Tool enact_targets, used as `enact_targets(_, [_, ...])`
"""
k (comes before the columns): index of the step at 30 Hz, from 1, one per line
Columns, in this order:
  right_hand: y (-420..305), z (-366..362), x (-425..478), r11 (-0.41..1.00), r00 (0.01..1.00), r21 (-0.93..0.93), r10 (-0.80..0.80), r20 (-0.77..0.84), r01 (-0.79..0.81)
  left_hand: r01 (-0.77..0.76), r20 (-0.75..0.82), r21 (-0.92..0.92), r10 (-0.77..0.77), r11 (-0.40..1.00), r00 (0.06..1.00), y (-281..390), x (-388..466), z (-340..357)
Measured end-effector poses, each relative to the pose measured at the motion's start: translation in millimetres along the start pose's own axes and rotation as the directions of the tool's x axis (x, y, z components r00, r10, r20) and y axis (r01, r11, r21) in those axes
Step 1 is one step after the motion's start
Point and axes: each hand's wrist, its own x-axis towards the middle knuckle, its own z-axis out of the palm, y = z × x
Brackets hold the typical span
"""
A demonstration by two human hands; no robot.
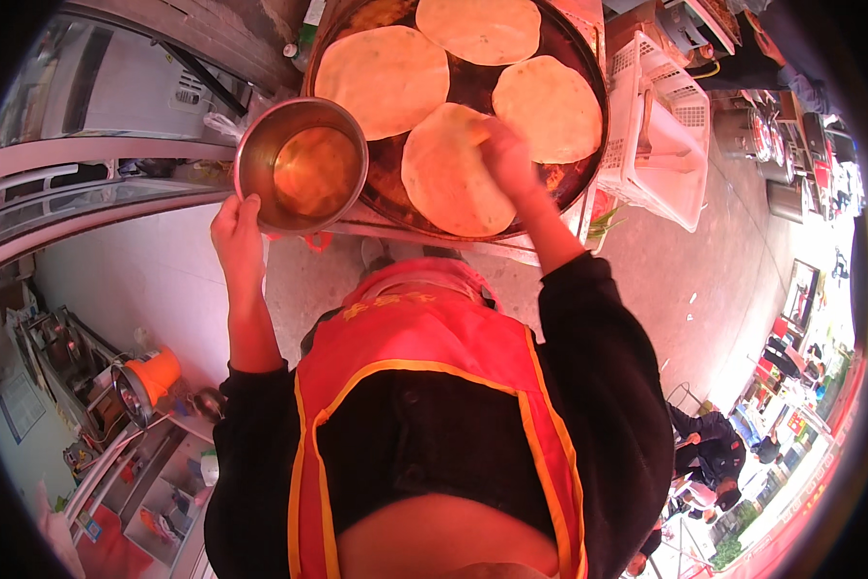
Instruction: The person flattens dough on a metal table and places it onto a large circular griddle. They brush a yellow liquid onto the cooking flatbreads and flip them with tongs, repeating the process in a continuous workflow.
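Observation:
Several flat rounds of dough lie on a large round griddle [470, 90] in front of me. My left hand [237, 235] grips the rim of a metal bowl [249, 155] that holds yellowish liquid, left of the griddle. Over the nearest dough round [452, 181] is my right hand [510, 159], blurred, with its fingers closed on a small orange-tinted thing, perhaps a brush; its kind cannot be told. Another dough round [547, 108] lies just right of that hand. A larger one [383, 79] is at the left, and one [479, 29] is at the far side.
A white plastic basket [694, 181] with a long-handled tool stands right of the griddle. At the left is a glass-sided metal frame [108, 155]. A bottle [305, 43] stands by the griddle's far left edge. Other people [716, 449] are at the lower right.

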Motion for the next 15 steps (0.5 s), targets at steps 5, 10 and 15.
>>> enact_targets(5, [-89,9,-71,0.969,0.974,0.228,0.039,0.224,-0.091,-0.019,0.048,0.018,0.018,1.0,0.999,-4,2,-1])
enact_targets(10, [32,-62,-94,0.749,0.767,0.282,0.638,-0.066,-0.6,-0.006,0.067,-0.03,0.008,1.0,0.998,-3,2,6])
enact_targets(15, [47,-74,-38,0.815,0.792,0.108,0.578,-0.194,-0.569,-0.013,0.101,-0.025,0.015,1.0,0.995,4,3,22])
